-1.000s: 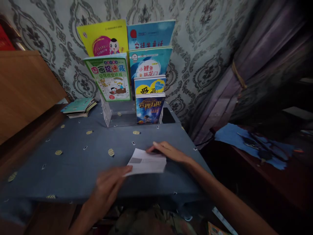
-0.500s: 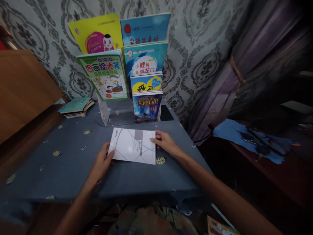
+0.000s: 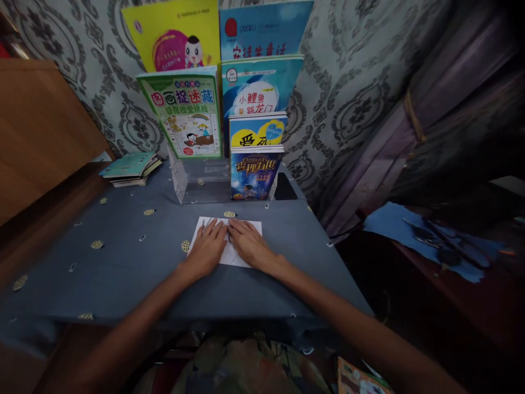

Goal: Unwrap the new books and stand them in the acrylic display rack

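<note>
Desk (image 3: 135,273) under blue-grey patterned cloth. Left hand (image 3: 207,249) and right hand (image 3: 251,244): fingers extended, open, laid flat over white booklet (image 3: 233,257), which lies near the desk's front edge. Beyond: clear rack (image 3: 179,178) holding upright books (image 3: 191,123); book stack (image 3: 129,166) left.

This is a room in a home, by its furnishings. Damask-patterned wallpaper (image 3: 135,126) covers the wall across the top of the frame, and at upper right a purple curtain (image 3: 379,164) is gathered by a cord-like tie (image 3: 415,117). A blue-grey tablecloth (image 3: 139,273) printed with small yellow pineapples spreads over the lower middle. At upper centre, bright children's books (image 3: 192,126) with cartoon covers stand in a clear stand (image 3: 207,189). A plain wooden panel (image 3: 49,109), perhaps part of some furniture, fills the upper left; a small stack of books (image 3: 127,167) lies near it.
</note>
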A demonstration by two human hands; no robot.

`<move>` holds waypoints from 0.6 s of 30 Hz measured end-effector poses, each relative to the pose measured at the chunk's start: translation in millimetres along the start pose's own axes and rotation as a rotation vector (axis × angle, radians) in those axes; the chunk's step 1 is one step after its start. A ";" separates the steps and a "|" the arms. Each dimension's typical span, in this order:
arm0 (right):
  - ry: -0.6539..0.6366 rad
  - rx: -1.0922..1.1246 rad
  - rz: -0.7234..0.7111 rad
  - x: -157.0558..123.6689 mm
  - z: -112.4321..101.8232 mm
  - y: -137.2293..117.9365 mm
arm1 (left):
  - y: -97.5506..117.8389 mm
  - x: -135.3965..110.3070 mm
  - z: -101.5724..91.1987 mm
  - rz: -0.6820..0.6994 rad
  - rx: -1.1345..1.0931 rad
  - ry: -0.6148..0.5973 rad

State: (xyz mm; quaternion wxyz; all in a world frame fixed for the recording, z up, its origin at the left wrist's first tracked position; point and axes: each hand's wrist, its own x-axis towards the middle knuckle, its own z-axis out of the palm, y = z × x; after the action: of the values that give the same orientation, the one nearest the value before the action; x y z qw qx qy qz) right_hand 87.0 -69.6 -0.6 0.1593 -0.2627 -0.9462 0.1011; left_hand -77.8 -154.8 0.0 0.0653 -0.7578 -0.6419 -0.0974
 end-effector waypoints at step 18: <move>-0.065 -0.016 0.112 -2.0 3.8 -5.4 | -14.3 6.3 -6.0 -0.212 0.107 -0.093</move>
State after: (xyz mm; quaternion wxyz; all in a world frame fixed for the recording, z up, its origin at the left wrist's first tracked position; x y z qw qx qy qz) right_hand 84.8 -75.7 -3.2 0.1205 -0.3131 -0.9355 0.1108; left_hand -91.3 -147.7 7.0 0.0651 -0.6850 -0.7249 -0.0341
